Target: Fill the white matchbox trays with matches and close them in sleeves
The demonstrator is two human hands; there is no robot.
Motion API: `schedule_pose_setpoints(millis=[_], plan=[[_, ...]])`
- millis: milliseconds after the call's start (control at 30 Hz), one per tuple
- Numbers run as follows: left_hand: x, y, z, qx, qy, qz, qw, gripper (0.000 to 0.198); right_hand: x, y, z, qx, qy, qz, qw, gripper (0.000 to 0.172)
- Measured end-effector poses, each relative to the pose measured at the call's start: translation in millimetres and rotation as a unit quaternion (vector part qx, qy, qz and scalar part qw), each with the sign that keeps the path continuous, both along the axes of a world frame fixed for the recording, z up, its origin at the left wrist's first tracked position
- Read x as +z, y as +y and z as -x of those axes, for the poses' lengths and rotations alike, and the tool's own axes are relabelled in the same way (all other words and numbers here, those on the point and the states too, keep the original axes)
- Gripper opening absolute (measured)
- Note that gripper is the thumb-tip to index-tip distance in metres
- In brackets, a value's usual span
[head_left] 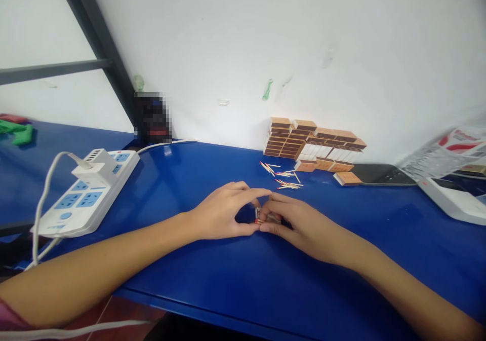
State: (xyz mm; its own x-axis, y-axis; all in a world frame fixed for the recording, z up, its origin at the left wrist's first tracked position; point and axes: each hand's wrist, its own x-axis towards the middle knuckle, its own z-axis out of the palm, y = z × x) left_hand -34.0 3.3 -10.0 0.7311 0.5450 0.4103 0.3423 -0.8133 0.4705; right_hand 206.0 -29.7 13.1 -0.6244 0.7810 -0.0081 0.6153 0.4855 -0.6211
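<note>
A small matchbox (257,213), with red match heads showing at its near end, is between my two hands just above the blue table. My right hand (304,227) is closed around it, its fingers covering most of the box. From the other side, my left hand (224,212) curves toward the same end. Its thumb tip touches the box at the match heads, and its index finger reaches over to the right fingertips. Loose matches (286,179) with red heads lie in small groups on the table beyond my hands.
Stacked matchboxes (284,141) stand against the white wall. One matchbox (347,179) lies before a dark phone (387,174). At left is a white power strip (87,199) with a plugged-in charger (99,173) and cable. A plastic package (451,148) and white device (451,199) are at right.
</note>
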Motion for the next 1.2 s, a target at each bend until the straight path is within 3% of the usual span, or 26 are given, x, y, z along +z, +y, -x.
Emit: schedule_pose_setpoints(millis=[300, 433, 533, 700, 767, 833, 967, 1067, 1200], plan=[[-1.0, 1.0, -0.2, 0.006, -0.001, -0.017, 1.000, 0.063, 0.8, 2.5, -0.9, -0.047, 0.001, -0.022, 0.999, 0.023], [0.3, 0.1, -0.8, 0.006, 0.006, -0.012, 1.000, 0.064, 5.7, 5.7, -6.4, -0.029, -0.017, -0.042, 0.999, 0.021], [1.1, 0.5, -0.7, 0.012, 0.009, -0.012, 1.000, 0.064, 10.1, 17.5, -26.8, -0.062, -0.019, -0.088, 0.994, 0.023], [1.6, 4.4, 1.2, 0.041, 0.006, -0.017, 0.999, 0.062, 12.3, 49.7, -92.5, -0.198, -0.061, -0.215, 0.954, 0.031], [1.6, 5.6, 1.9, 0.052, -0.002, -0.018, 0.998, 0.059, 11.8, 55.9, -111.2, -0.209, -0.083, -0.185, 0.957, 0.034], [1.6, 5.8, 2.1, 0.051, -0.006, -0.013, 0.999, 0.058, 11.2, 55.3, -117.8, -0.177, -0.099, -0.100, 0.974, 0.037], [0.8, 4.9, 1.9, 0.030, 0.008, 0.008, 0.999, 0.056, 12.2, 42.8, -103.9, -0.119, -0.126, 0.046, 0.984, 0.038], [-0.4, 5.3, 2.0, 0.030, 0.003, 0.007, 1.000, 0.053, 15.9, 33.7, -86.4, -0.104, -0.136, 0.062, 0.983, 0.035], [-1.7, 5.8, 1.4, 0.028, -0.001, 0.007, 1.000, 0.055, 17.5, 22.1, -57.6, -0.092, -0.090, 0.006, 0.992, 0.034]])
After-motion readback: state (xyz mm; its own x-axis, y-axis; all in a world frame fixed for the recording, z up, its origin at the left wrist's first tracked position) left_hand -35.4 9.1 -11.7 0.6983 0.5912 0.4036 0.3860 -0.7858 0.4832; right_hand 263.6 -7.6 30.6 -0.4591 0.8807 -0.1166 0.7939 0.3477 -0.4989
